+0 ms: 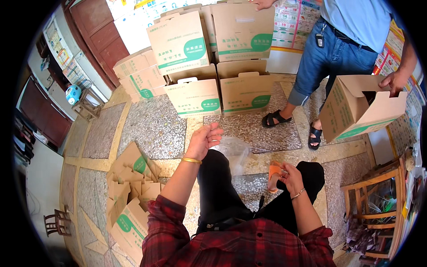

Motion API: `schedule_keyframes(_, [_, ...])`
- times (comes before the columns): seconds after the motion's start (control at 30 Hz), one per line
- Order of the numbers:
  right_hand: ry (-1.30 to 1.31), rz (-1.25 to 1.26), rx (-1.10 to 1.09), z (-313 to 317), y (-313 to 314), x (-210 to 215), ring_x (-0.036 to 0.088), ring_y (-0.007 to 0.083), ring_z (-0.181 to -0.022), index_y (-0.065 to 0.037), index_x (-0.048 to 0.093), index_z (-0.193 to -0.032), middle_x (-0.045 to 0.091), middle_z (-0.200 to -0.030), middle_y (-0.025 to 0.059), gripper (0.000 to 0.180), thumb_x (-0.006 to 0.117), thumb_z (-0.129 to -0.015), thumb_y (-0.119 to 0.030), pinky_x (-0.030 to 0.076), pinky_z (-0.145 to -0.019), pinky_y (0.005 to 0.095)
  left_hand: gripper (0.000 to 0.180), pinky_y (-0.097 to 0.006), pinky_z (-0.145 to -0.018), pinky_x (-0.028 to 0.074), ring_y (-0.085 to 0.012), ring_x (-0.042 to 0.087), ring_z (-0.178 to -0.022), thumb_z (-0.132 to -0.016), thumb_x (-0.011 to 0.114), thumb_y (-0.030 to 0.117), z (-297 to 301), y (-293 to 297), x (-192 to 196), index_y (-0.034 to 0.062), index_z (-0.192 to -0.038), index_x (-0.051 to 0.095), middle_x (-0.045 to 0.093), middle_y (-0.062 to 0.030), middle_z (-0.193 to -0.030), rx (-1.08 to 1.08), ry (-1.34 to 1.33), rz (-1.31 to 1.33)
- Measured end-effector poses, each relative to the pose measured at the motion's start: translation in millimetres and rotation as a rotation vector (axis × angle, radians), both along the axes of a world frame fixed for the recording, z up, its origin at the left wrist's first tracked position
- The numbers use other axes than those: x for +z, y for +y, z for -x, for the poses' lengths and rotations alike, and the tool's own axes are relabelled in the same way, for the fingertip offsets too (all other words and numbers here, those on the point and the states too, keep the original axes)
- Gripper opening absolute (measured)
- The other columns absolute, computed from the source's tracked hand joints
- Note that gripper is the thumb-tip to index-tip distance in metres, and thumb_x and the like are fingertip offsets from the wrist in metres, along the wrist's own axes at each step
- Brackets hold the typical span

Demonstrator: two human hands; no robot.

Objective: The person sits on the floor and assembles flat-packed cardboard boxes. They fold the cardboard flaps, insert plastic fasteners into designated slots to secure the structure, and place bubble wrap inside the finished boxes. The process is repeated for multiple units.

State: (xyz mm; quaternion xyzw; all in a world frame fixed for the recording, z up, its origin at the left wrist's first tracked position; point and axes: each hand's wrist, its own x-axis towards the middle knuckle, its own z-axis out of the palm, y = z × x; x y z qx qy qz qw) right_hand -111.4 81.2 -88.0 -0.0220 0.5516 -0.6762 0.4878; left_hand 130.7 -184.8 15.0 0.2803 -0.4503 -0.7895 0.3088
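My left hand [205, 141] is raised above my left knee, palm turned up and fingers apart, with nothing in it. Just past it a clear plastic bag [235, 153] lies crumpled on the floor. Close to my right knee, my right hand [291, 178] hangs empty with its fingers loosely bent and apart. Below that hand shows an orange slipper [274, 171] on my foot. Ahead of me stand stacked brown cartons with green print, among them an open lower carton [195, 98] and an upper carton [178, 42]. Neither hand touches them.
At the right a person in jeans [327, 53] grips an open carton [351, 111]; the person's other hand [263, 4] rests on the stack. Flattened cartons [131, 222] lie to my left. A wooden chair [378, 213] stands at right, a small stool [86, 107] at far left.
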Motion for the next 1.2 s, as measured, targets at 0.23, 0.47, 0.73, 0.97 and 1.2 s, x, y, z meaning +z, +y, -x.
schedule_keyframes(0.23, [-0.031, -0.002, -0.023, 5.7, -3.4, -12.9, 0.058, 0.0141, -0.063, -0.002, 0.051, -0.109, 0.058, -0.091, 0.0053, 0.026, 0.048, -0.089, -0.019, 0.049, -0.053, 0.0274, 0.032, -0.026, -0.061, 0.053, -0.0146, 0.062, -0.070, -0.092, 0.039, 0.022, 5.6, -4.1, -12.6, -0.0009, -0.111, 0.050, 0.063, -0.0126, -0.092, 0.012, -0.033, -0.052])
schedule_keyframes(0.47, [-0.075, 0.046, 0.047, 11.1, -2.2, -34.7, 0.058, 0.0148, -0.065, -0.005, 0.055, -0.098, 0.060, -0.085, 0.0042, 0.019, 0.050, -0.088, -0.020, 0.049, -0.055, 0.0292, 0.032, -0.026, -0.061, 0.053, -0.0146, 0.061, -0.069, -0.092, 0.039, 0.024, 9.0, -9.1, -38.3, 0.0000, -0.111, 0.050, 0.063, -0.0123, -0.091, -0.006, -0.041, -0.083])
schedule_keyframes(0.73, [-0.057, -0.066, 0.056, 9.4, -14.0, -39.1, 0.058, 0.0115, -0.062, -0.003, 0.054, -0.097, 0.061, -0.083, 0.0048, 0.020, 0.050, -0.089, -0.021, 0.048, -0.052, 0.0252, 0.033, -0.024, -0.060, 0.052, -0.0142, 0.061, -0.069, -0.092, 0.040, 0.025, -11.3, -13.0, -66.7, -0.0001, -0.110, 0.051, 0.063, -0.0127, -0.091, 0.114, -0.128, -0.068])
schedule_keyframes(0.97, [-0.081, -0.113, 0.204, 4.7, -40.5, -50.1, 0.058, 0.0119, -0.065, -0.002, 0.053, -0.104, 0.061, -0.089, 0.0061, 0.024, 0.049, -0.089, -0.019, 0.049, -0.055, 0.0253, 0.032, -0.023, -0.060, 0.051, -0.0122, 0.059, -0.067, -0.093, 0.042, 0.024, -49.6, -14.0, -78.3, -0.0018, -0.108, 0.054, 0.064, -0.0109, -0.087, 0.224, -0.249, 0.171])
schedule_keyframes(1.2, [-0.064, -0.148, 0.386, -6.4, -86.6, -58.9, 0.058, 0.0131, -0.068, -0.002, 0.052, -0.108, 0.060, -0.091, 0.0063, 0.027, 0.050, -0.088, -0.021, 0.048, -0.058, 0.0255, 0.030, -0.021, -0.061, 0.049, -0.0105, 0.058, -0.068, -0.092, 0.044, 0.022, -66.8, -9.5, -91.8, -0.0014, -0.105, 0.057, 0.064, -0.0090, -0.085, 0.205, -0.377, 0.284])
